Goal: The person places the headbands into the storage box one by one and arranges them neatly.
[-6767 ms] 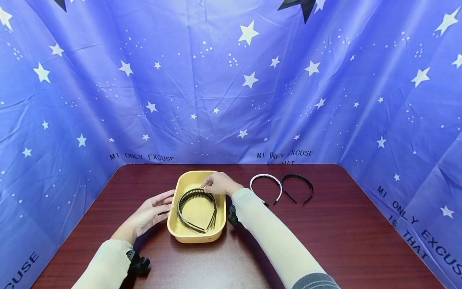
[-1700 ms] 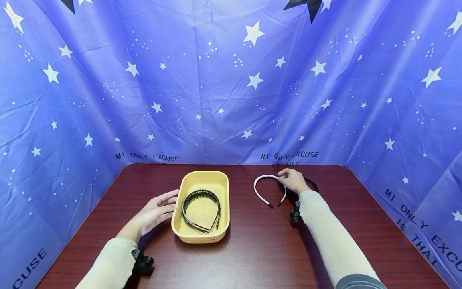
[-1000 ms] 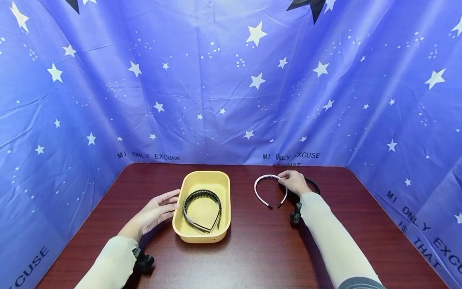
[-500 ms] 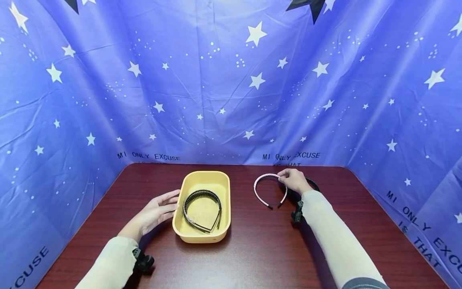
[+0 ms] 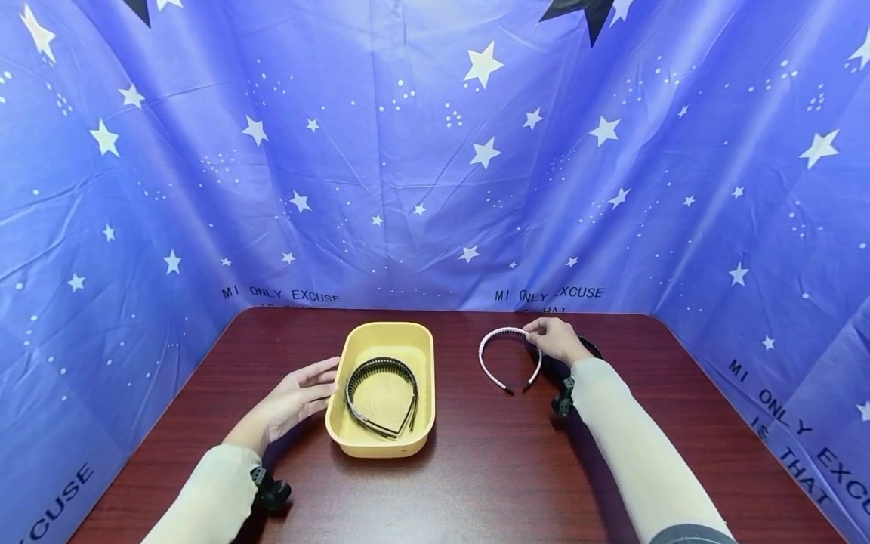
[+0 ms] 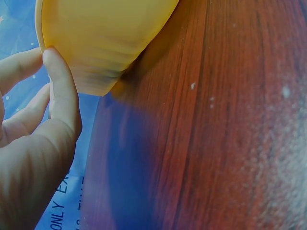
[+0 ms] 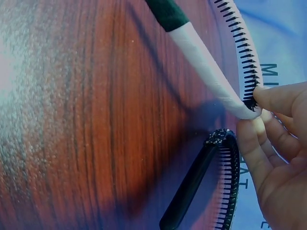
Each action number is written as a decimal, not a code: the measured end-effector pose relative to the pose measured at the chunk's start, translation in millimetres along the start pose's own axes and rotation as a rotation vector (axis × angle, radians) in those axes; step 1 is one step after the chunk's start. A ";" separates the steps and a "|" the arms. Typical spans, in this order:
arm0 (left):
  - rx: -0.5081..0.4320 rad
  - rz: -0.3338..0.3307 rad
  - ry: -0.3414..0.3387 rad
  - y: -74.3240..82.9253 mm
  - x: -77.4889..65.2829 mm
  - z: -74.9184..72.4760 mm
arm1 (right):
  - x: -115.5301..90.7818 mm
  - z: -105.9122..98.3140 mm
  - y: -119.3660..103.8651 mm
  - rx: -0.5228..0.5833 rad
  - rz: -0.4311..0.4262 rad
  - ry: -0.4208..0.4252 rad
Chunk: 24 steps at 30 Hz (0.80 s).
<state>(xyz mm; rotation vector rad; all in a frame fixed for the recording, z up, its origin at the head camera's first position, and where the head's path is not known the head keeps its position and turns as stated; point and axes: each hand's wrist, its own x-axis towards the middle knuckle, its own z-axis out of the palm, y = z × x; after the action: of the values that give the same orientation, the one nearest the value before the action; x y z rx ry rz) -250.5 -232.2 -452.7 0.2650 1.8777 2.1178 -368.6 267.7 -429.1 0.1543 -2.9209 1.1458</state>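
The right grip pinches a white headband over the far, right part of the bench: an open loop lined with black teeth, its dark ends pointing near. A black headband lies beside it. Left, the left grip rests, relaxed, against a yellow tub of dark headbands.

Yellow tub, pinkish-white headband

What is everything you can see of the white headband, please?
The white headband is a slim open arch, smooth and wrapped-looking, with black inner teeth and dark ends. The right hand pinches its right side in the head view; the gap faces nearward. It looks raised off the table.
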 end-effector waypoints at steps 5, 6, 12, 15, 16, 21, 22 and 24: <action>0.001 0.002 -0.004 0.1 0.5 0.1 | 0.3 0.4 0.1 0.007 0.000 -0.003; 0.002 0.003 -0.004 0.2 0.5 0.1 | 0.2 0.4 0.1 0.007 -0.001 -0.004; 0.002 -0.002 -0.002 0.9 0.6 0.3 | -0.9 1.2 -0.8 0.015 -0.009 -0.010; 0.003 -0.004 -0.003 1.4 0.5 0.4 | -1.4 1.4 -3.1 -0.003 -0.030 -0.014; 0.003 -0.003 -0.002 1.7 0.2 0.4 | -1.5 1.4 -4.3 -0.005 -0.037 -0.016; -0.001 0.000 -0.001 2.4 0.2 0.6 | -1.9 0.9 -10.6 -0.002 -0.062 -0.023; -0.002 -0.001 -0.001 2.3 0.3 0.6 | -2.0 1.0 -11.6 0.008 -0.062 -0.025; -0.004 -0.004 -0.005 2.0 0.2 0.8 | -2.4 1.1 -13.3 0.017 -0.060 -0.028</action>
<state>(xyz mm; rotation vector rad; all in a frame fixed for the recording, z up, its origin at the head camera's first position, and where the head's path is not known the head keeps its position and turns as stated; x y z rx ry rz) -250.6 -231.6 -450.6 0.2657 1.8694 2.1158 -365.0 257.5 -421.1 0.2592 -2.9094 1.1701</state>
